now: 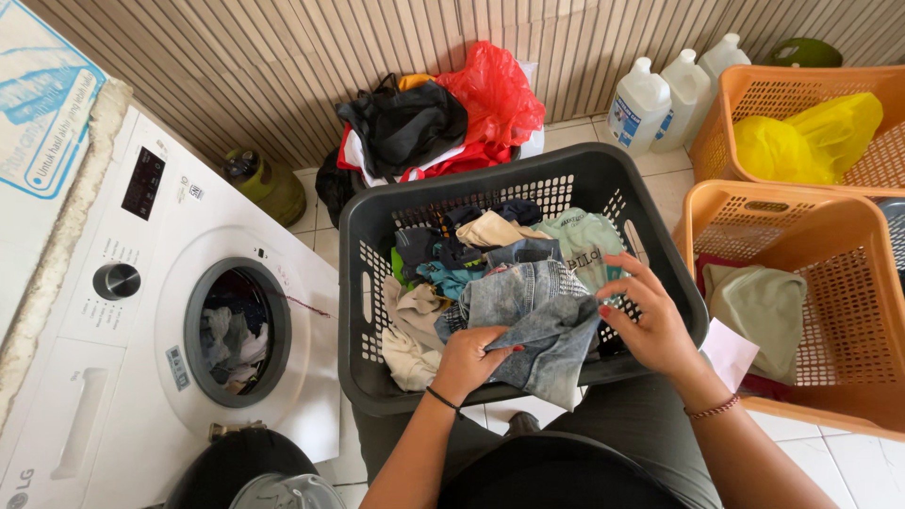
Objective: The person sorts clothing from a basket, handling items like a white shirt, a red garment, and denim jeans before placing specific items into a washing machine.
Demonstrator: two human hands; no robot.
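- Here, left hand [468,358] pinched shut on the denim garment [533,320], atop clothes in the dark grey laundry basket [377,212].
- Right hand [650,320] gripped same denim's edge, fingers curled.
- 2 orange baskets [848,245] sat to the right.

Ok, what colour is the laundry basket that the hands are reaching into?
Dark grey, seen in the head view: the laundry basket has perforated sides and is full of mixed clothes.
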